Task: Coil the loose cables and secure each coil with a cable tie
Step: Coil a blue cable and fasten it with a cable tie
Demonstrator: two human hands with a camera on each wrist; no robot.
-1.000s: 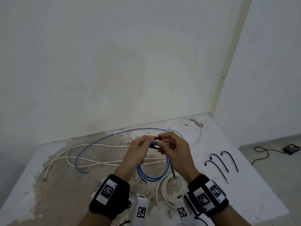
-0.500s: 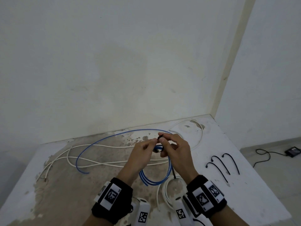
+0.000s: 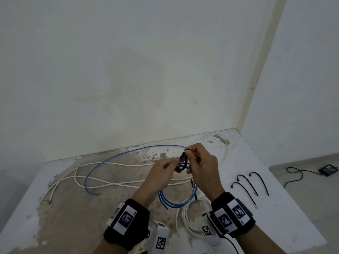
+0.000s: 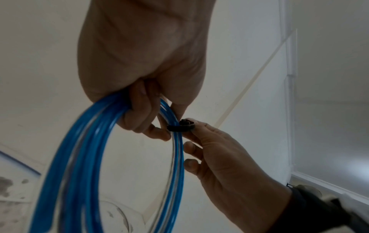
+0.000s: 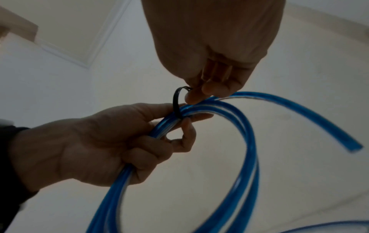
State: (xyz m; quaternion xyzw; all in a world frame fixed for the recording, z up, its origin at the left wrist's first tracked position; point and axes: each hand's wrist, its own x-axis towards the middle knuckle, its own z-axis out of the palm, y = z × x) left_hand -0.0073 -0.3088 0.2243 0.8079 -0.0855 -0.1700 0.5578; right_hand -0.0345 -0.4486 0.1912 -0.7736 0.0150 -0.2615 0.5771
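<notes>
Both hands on blue cable (image 3: pixel 177 202) coil

In the head view the right hand (image 3: pixel 201 165) covers most of the black cable tie (image 3: pixel 185 159), so where its tail runs and whether it is locked cannot be told. The left hand (image 3: pixel 161 173) hides the top of the blue cable coil (image 3: pixel 176 201). The wrist cameras and both forearms are cut off by the bottom edge, and the white coil (image 3: pixel 189 220) lies partly behind the right wristband (image 3: pixel 231 215).

In the left wrist view the coil runs out at the bottom edge, blurred. In the right wrist view the tie's head (image 5: pixel 187 88) is tucked under the fingertips (image 5: pixel 211 91).
</notes>
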